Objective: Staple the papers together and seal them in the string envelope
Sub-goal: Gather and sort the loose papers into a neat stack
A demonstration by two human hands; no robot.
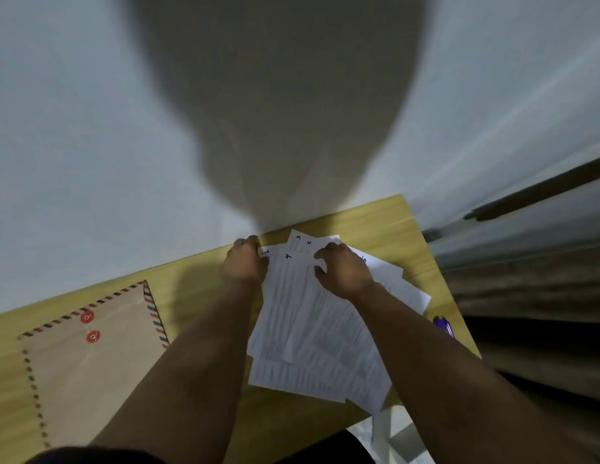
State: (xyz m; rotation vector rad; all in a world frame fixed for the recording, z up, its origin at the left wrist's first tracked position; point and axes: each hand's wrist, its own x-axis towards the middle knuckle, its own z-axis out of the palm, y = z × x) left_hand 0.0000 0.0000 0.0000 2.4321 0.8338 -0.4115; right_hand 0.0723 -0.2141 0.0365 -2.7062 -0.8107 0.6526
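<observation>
The left hand [245, 262] curls its fingers over the far left corner of the loose papers [312, 329], apparently pinching the edge of the outermost sheet, while the right hand [342, 271] lies on top of the pile near its far edge with fingers bent and pressing down; blur hides whether its thumb is under a sheet. Between the two hands the sheets fan out crookedly, their handwritten numbers showing at staggered top corners, so the stack is not yet squared. From here the likely trouble is misalignment: if the hands close in unevenly, a lower sheet could stay skewed and miss the staple, or a sheet on the right side of the papers could slide toward the table edge [459, 316]. A blue-purple object, possibly the stapler [444, 324], sits just to the right of the papers, near that edge, where a sweeping sheet might nudge it off. The string envelope [91, 363] lies flat well to the left of the papers, its two red discs [90, 326] facing up, untouched and apart from both hands.
</observation>
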